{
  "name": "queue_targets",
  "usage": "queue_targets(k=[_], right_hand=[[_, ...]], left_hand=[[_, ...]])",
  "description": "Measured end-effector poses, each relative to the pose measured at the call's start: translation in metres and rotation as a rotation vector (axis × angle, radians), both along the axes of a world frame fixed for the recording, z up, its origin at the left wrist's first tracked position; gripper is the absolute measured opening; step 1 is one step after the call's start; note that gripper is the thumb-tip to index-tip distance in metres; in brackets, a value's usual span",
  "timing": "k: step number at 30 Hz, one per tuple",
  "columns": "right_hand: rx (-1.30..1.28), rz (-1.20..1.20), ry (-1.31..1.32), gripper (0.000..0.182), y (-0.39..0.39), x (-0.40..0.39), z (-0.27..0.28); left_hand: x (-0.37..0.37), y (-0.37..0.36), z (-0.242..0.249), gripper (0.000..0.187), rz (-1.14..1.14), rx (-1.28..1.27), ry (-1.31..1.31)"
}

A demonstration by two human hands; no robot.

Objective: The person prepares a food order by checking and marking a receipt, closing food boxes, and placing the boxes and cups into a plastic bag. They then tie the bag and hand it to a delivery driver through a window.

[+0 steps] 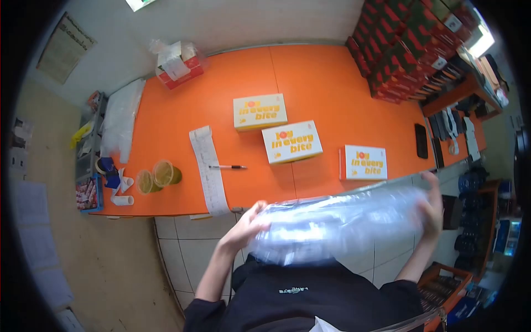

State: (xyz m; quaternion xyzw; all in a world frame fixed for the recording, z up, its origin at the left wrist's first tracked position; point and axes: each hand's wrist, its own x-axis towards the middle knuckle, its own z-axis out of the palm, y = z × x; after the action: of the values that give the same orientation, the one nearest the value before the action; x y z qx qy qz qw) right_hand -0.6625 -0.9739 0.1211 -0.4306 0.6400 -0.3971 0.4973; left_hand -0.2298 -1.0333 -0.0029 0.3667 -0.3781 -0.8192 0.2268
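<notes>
A clear plastic bag (pixel 332 224), smeared by motion, is stretched between my two hands in front of my chest, just off the table's front edge. My left hand (pixel 248 226) grips its left end. At the other end, my right hand (pixel 431 213) grips it with the fingers partly blurred. Beyond the bag on the orange table, three white boxes with yellow lettering lie flat: a back box (pixel 260 112), a middle box (pixel 292 142) and a right box (pixel 363 162) close to the bag's upper edge.
A long paper strip (pixel 207 166) with a pen (pixel 228 167) across it lies left of the boxes. Two cups (pixel 167 173) stand near the front left. Stacked dark boxes (pixel 409 50) rise at the back right; a phone (pixel 421 140) lies near the right edge.
</notes>
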Motion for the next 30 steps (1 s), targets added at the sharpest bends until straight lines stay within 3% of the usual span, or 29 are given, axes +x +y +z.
queue_targets(k=[1, 2, 3, 5, 6, 7, 8, 9, 10, 13, 16, 17, 19, 23, 26, 27, 30], right_hand=[[0.121, -0.023, 0.232, 0.06, -0.033, -0.009, -0.018], [-0.086, 0.233, 1.126, 0.053, -0.053, -0.038, -0.094], [-0.078, 0.273, 1.43, 0.051, -0.091, -0.001, -0.09], [-0.446, 0.392, 0.705, 0.064, -0.166, 0.07, -0.12], [-0.55, 0.57, 0.806, 0.073, -0.192, 0.108, -0.13], [-0.489, 0.794, 0.931, 0.082, -0.218, 0.135, -0.145], [-0.382, 0.892, 1.069, 0.084, -0.227, 0.148, -0.195], [-0.418, 0.87, 1.072, 0.088, -0.228, 0.155, -0.206], [-0.465, 0.853, 1.084, 0.093, -0.225, 0.156, -0.215], [-0.394, 0.904, 1.083, 0.104, -0.218, 0.147, -0.235], [-0.383, 1.028, 1.106, 0.11, -0.247, 0.151, -0.214], [-0.431, 1.018, 0.999, 0.107, -0.255, 0.148, -0.201], [-0.17, 1.007, 0.878, 0.102, -0.261, 0.142, -0.161], [-0.256, 1.08, 0.76, 0.099, -0.228, 0.126, -0.065], [-0.204, 1.092, -0.003, 0.097, -0.169, 0.145, -0.114], [-0.104, 1.129, 0.031, 0.092, -0.162, 0.155, -0.127], [-0.113, 1.093, 0.543, 0.088, -0.15, 0.177, -0.158]], left_hand=[[-0.019, -0.009, -0.032, 0.041, 0.279, 0.369, 0.081], [-0.035, -0.005, -0.059, 0.041, 0.442, 0.386, 0.016], [-0.047, -0.011, -0.077, 0.042, 0.607, 0.394, -0.042], [-0.05, -0.03, -0.086, 0.038, 0.535, 0.13, -0.026], [-0.041, -0.021, -0.09, 0.036, 0.478, 0.033, -0.045], [-0.022, -0.025, -0.102, 0.025, 0.273, -0.07, -0.241], [-0.017, -0.026, -0.099, 0.021, 0.205, -0.167, -0.343], [-0.005, -0.032, -0.093, 0.021, 0.128, -0.278, -0.45], [-0.003, -0.03, -0.097, 0.021, 0.193, -0.713, -0.727], [0.001, -0.044, -0.075, 0.018, 0.067, -0.464, -0.974], [-0.011, -0.066, -0.055, 0.056, -0.157, -0.605, -1.182], [-0.012, -0.07, -0.055, 0.066, -0.221, -0.695, -1.251], [-0.011, -0.072, -0.063, 0.082, -0.293, -0.673, -1.245], [-0.002, -0.079, -0.084, 0.097, -0.28, -0.705, -1.157], [-0.004, -0.077, -0.098, 0.098, -0.168, -0.794, -1.075], [-0.003, -0.08, -0.09, 0.098, -0.201, -0.778, -1.059], [0.006, -0.085, -0.07, 0.098, -0.316, -0.803, -1.031]])
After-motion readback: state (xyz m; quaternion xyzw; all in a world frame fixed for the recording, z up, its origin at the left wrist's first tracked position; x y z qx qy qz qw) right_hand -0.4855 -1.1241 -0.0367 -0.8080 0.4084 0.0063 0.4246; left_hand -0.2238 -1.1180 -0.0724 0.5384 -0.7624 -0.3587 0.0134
